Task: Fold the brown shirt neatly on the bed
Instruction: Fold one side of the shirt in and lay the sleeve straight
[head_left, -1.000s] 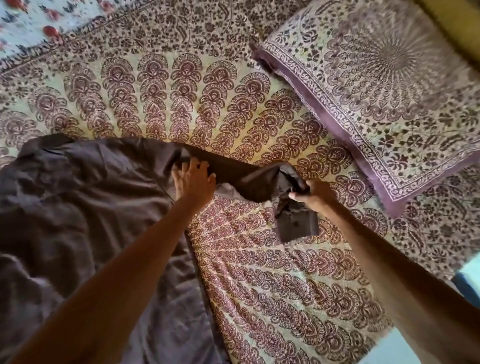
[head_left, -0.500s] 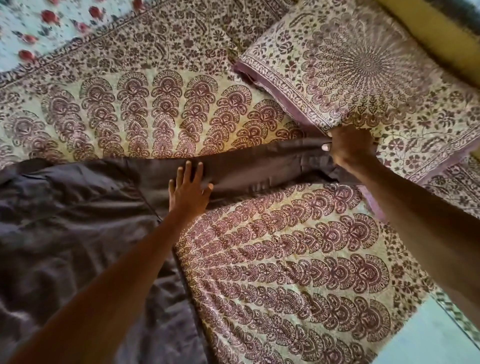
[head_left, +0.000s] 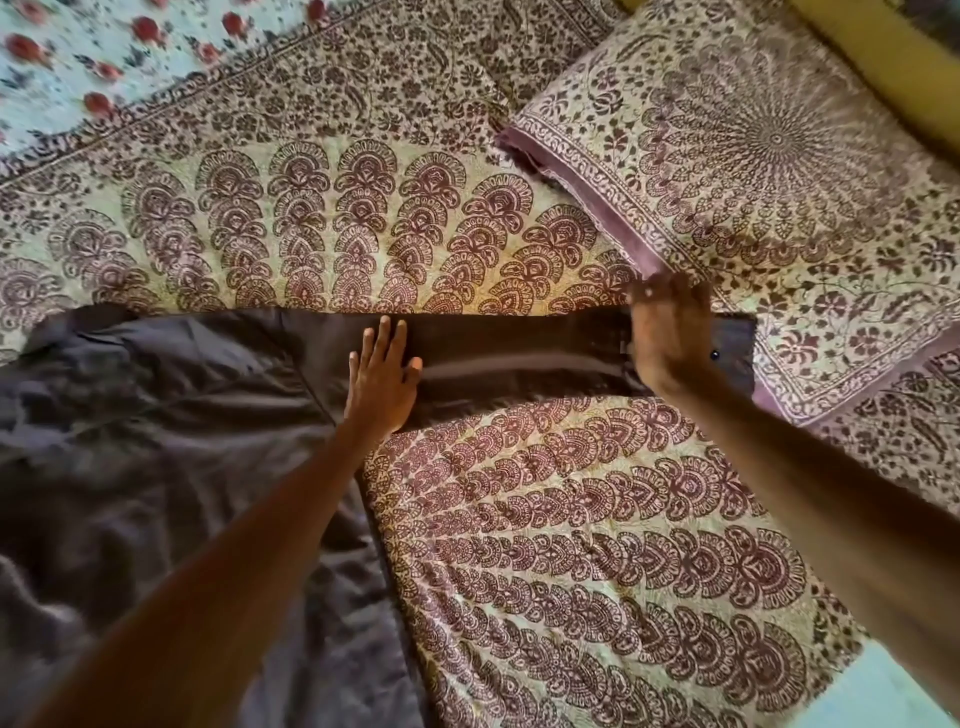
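Note:
The brown shirt (head_left: 156, 441) lies spread over the left half of the bed, its body wrinkled. One long sleeve (head_left: 519, 353) stretches flat to the right, and its cuff (head_left: 735, 353) reaches the pillow's edge. My left hand (head_left: 382, 376) rests flat, fingers apart, where the sleeve joins the body. My right hand (head_left: 667, 332) presses flat on the sleeve just before the cuff, fingers extended. Neither hand grips the cloth.
The bed is covered by a cream and maroon patterned sheet (head_left: 571, 545). A matching pillow (head_left: 753, 171) lies at the upper right, touching the cuff. A pale floral sheet (head_left: 78, 62) shows at the top left. The bed's edge runs along the lower right.
My right hand pulled the bunched sleeve out to the right, laid it straight, and let go, now flat on it. The left hand stayed at the sleeve's base.

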